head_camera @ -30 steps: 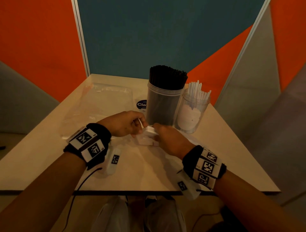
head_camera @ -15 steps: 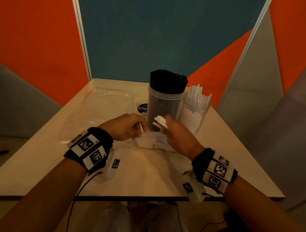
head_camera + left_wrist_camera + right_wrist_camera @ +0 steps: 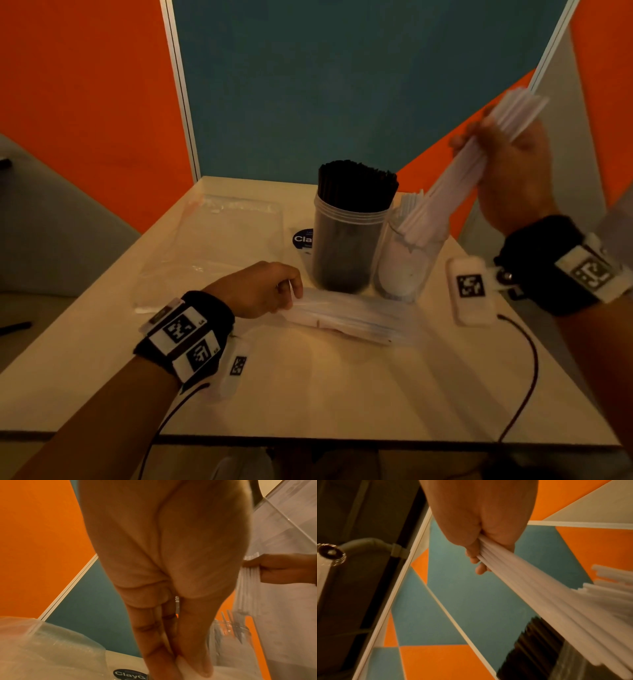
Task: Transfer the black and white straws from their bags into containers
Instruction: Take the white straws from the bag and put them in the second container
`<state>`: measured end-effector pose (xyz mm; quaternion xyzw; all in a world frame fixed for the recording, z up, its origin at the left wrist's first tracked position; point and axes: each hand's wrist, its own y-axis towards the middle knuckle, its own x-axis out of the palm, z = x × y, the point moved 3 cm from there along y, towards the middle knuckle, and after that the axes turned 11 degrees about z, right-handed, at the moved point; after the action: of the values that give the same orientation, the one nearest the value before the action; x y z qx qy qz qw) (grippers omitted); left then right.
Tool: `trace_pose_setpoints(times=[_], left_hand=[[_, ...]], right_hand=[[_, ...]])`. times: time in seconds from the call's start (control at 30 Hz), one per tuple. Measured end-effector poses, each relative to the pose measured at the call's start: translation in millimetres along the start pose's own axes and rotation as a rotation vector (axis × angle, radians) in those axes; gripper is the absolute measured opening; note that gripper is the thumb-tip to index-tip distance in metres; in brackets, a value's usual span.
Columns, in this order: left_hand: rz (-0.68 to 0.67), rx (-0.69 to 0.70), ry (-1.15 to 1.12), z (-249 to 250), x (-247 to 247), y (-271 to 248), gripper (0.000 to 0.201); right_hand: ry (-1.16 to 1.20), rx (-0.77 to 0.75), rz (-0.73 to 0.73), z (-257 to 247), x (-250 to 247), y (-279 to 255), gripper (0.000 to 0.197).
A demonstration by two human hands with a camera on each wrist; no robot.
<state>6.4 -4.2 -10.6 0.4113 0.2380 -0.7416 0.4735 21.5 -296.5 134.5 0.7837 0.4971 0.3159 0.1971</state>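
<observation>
Up high, right hand (image 3: 513, 171) grips white straws (image 3: 445, 192) over clear jar (image 3: 407, 267); left hand (image 3: 257, 287) pinches straw bag (image 3: 342, 315).

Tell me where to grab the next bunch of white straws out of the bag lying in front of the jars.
Take them near their left ends, at the mouth of the bag of white straws that the left hand pinches. The straws lie flat, running left to right, so come from above and the left, fingers across them, and draw them out lengthwise.

Left hand (image 3: 171, 588) pinching bag (image 3: 185, 669).
</observation>
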Motion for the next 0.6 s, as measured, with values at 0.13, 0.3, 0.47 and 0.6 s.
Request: trace_pose_setpoints(times=[0.13,0.3,0.47,0.6], left_hand=[[0.008,-0.046,-0.054,-9.3,2.8,4.2,0.021],[-0.048,-0.011,0.023,-4.8,4.2,4.8,0.024],[-0.072,-0.024,0.055,-4.8,5.7,6.1,0.028],[-0.079,-0.026,0.060,-7.6,8.4,5.9,0.027]], right_hand=[[0.051,-0.039,0.214,14.4,-20.8,39.6,0.016],[-0.097,-0.026,0.294,53.2,-33.4,42.3,0.010],[-0.205,0.026,0.220,88.0,-33.9,26.3,0.016],[-0.341,0.062,0.126,100.4,-27.5,16.8,0.022]])
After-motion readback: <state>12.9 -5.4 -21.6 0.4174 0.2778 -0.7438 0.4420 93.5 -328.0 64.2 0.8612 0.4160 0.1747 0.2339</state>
